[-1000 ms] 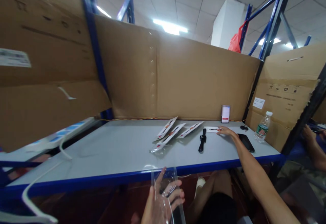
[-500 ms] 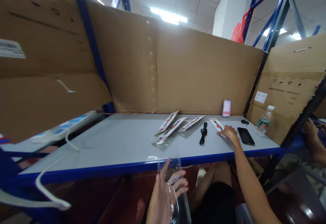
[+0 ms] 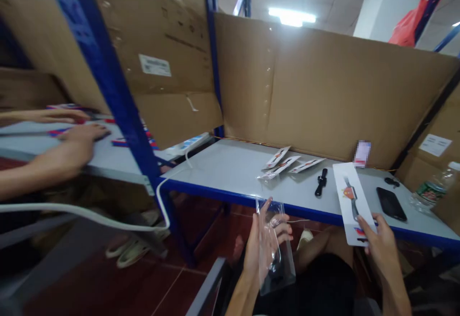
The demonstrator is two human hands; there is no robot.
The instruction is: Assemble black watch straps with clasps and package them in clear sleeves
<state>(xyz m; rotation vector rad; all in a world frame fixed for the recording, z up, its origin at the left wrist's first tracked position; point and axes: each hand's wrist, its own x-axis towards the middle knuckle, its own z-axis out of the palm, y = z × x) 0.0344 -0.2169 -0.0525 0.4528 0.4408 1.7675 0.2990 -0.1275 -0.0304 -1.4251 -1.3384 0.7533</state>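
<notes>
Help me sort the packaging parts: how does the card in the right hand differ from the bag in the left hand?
The printed card is opaque white with a watch picture; the clear plastic bag is see-through. The card looks stiff and flat, while the bag is crinkled and limp. The right hand pinches the card by its lower end; the left hand lies behind the bag. Both are long, narrow and held up off the table.

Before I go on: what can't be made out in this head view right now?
- Clear bag in the left hand: whether anything is inside, glare hides it.
- White card in the right hand: print too small.
- Small box at the cardboard wall: face blurred.
- Bottle: cut by the right edge.
- Co-worker's hands, left: motion-blurred.
</notes>
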